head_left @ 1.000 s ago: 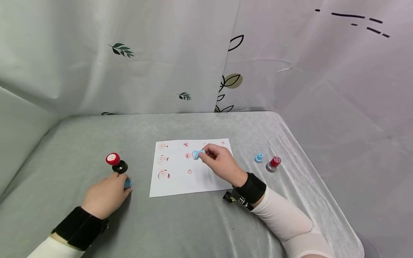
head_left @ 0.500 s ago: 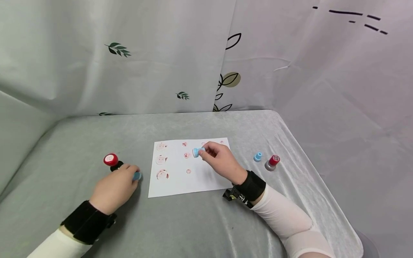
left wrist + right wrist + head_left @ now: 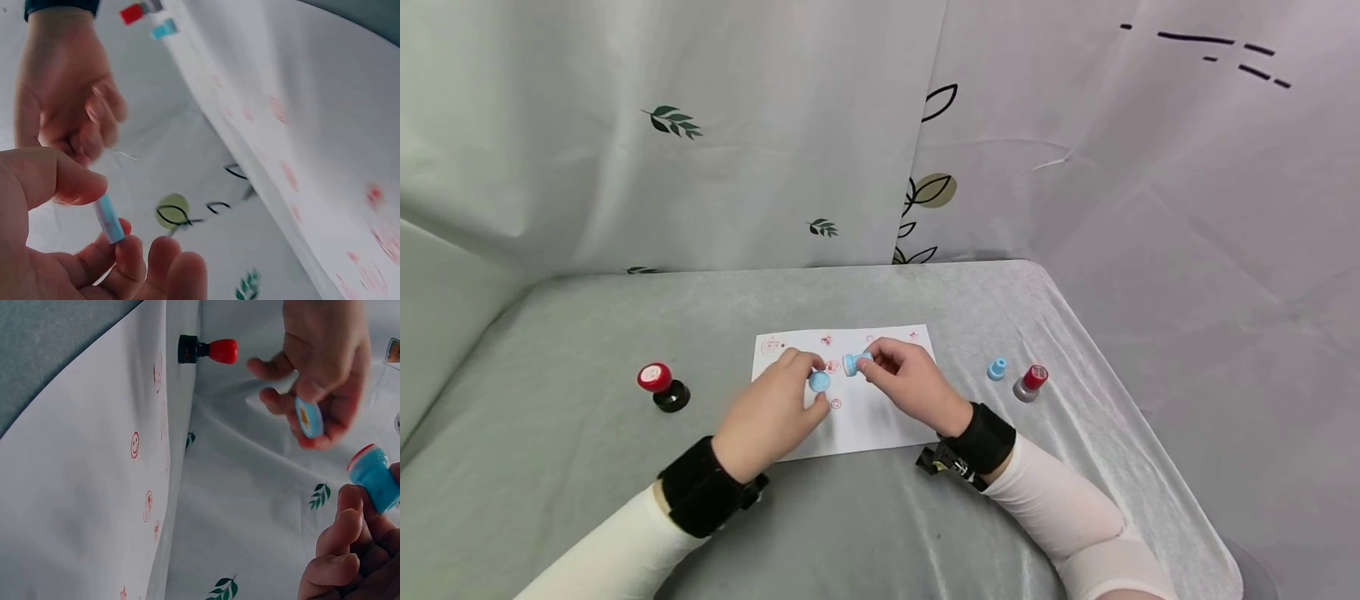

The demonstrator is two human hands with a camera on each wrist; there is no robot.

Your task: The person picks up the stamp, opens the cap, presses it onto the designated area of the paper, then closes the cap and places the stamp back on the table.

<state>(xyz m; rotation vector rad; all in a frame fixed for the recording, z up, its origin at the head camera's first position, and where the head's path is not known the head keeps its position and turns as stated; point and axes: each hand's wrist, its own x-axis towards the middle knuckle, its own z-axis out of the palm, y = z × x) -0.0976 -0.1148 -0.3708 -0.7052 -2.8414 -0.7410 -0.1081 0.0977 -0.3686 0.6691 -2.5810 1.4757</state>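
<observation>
My left hand (image 3: 767, 421) pinches a round light blue cap (image 3: 819, 382) between thumb and fingers over the left part of a white paper sheet (image 3: 883, 421). Just to the right, my right hand (image 3: 917, 385) holds a small light blue stamp (image 3: 851, 364) by its handle, tipped sideways. Its red face (image 3: 360, 456) points toward the left hand in the right wrist view. A narrow gap separates cap and stamp. Red stamped prints, including a smiley (image 3: 135, 445), mark the paper; the left hand hides some of them.
A red-handled stamp with a black base (image 3: 671, 396) stands left of the paper. To the right are a small blue stamp (image 3: 997, 368) and a red-topped stamp with a grey base (image 3: 1032, 383). A pale curtain (image 3: 737, 192) hangs behind the grey-covered table (image 3: 595, 333).
My left hand has carried the blue cap from beside the red-and-black stamp rightward over the paper, close to the blue stamp. The right hand has stayed nearly in place.
</observation>
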